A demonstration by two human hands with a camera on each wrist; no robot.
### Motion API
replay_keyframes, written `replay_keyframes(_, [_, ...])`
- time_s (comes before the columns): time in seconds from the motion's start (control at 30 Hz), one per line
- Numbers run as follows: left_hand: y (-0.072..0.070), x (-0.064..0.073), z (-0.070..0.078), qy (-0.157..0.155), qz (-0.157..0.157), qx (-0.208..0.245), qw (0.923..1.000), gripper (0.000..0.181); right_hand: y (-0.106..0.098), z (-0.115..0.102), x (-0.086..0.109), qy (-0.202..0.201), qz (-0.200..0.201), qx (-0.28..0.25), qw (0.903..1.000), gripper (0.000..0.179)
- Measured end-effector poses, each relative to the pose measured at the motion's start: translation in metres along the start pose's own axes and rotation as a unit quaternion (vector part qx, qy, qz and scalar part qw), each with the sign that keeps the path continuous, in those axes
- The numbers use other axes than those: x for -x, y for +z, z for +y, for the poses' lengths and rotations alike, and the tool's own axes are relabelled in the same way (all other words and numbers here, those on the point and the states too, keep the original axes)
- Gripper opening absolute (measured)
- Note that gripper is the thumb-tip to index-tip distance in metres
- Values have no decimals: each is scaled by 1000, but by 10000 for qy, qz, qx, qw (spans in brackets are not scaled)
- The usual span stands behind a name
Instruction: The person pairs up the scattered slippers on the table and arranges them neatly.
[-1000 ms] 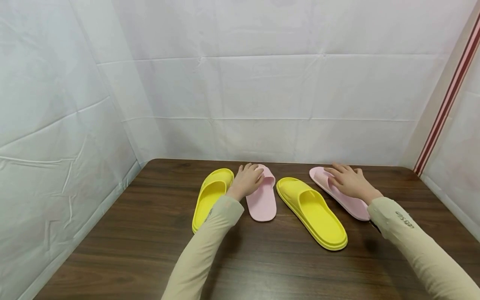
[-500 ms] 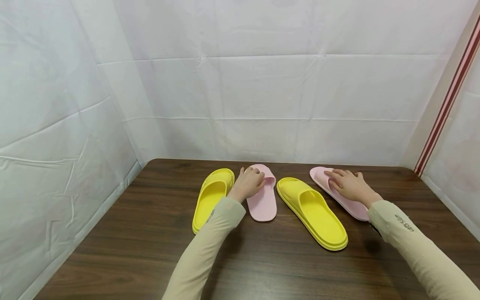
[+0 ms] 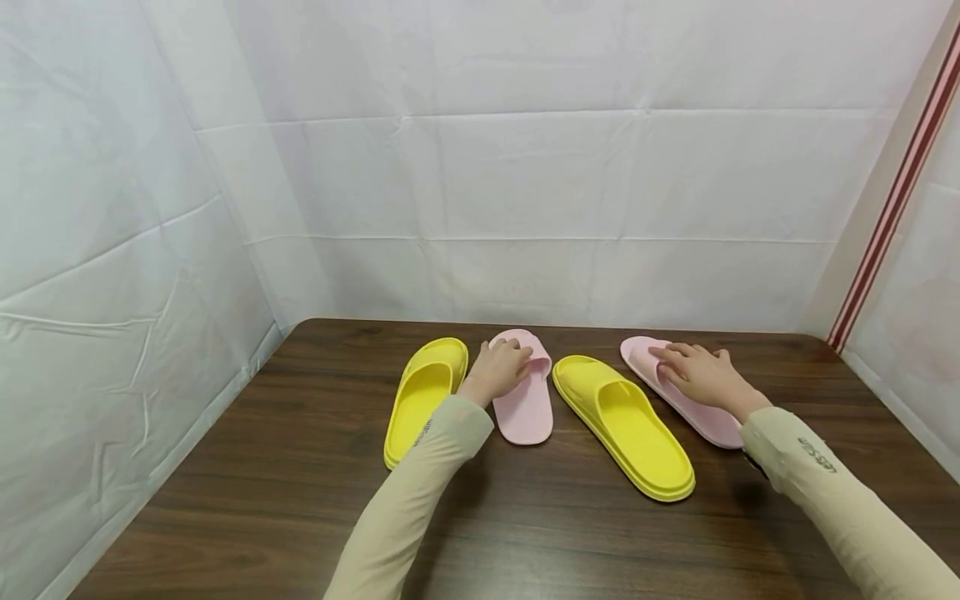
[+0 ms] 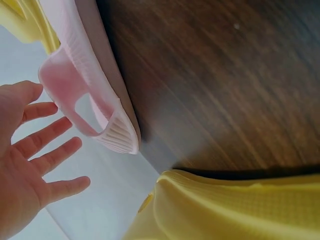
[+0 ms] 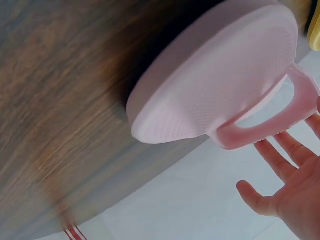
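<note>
Two yellow moulded slippers (image 3: 420, 408) alternate with two pale-pink ribbed-strap slippers (image 3: 525, 410) on the brown wood-grain table (image 3: 300, 500). The left grip (image 3: 497, 369) and right grip (image 3: 705, 377), fingers spread apart, are each at a pink slipper.

Pink slipper (image 4: 92, 65): upper L of view, cut off at top, ridged toe end aimed down & R
Strap (image 4: 60, 77): same pink, arched, gap under it w/ pale backdrop (image 4: 107, 190) showing thru
L hand (image 4: 22, 175): at L edge, palm side visible, fingers spread, approx straight
Fingertips (image 4: 65, 122): upper ones right by strap rim, contact can't tell
Lower yellow slipper (image 4: 225, 210): btm R, partly cut off, fine dotted texture, small oval hole nr L end
Upper yellow slipper (image 4: 30, 22): top L corner, only part visible, just beside pink one
Wood tabletop (image 4: 225, 90): dk brown, grain running diag, fills upper R
</note>
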State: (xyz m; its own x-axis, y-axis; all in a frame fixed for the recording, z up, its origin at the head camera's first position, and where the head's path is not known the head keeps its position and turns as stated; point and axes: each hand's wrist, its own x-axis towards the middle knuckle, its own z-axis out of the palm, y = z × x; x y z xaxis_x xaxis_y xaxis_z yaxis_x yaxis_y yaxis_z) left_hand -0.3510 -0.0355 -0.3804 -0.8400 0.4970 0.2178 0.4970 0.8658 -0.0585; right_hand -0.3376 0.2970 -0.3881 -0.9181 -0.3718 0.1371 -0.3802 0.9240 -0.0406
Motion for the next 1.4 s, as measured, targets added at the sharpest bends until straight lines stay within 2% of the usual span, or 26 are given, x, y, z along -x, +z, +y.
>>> replay_keyframes(0.17, [-5, 3, 1, 75, 61, 28, 9999, 17, -1, 3, 2, -23, 10, 32, 10000, 42])
replay_keyframes(0.5, [-8, 7, 5, 175, -54, 22, 9998, 17, -6, 3, 18, -105, 62, 61, 9999, 42])
replay_keyframes(1.0, [-13, 30, 11, 517, 263, 100, 9983, 13, -9, 5, 46, -183, 201, 338, 9991, 44])
replay_keyframes(1.17, [-13, 32, 9, 597, 350, 218, 9974, 12, -11, 6, 48, -138, 162, 319, 9993, 44])
replay_keyframes(1.4, [-8, 27, 4, 532, 362, 207, 9977, 13, -12, 9, 42, -192, 163, 248, 9994, 45])
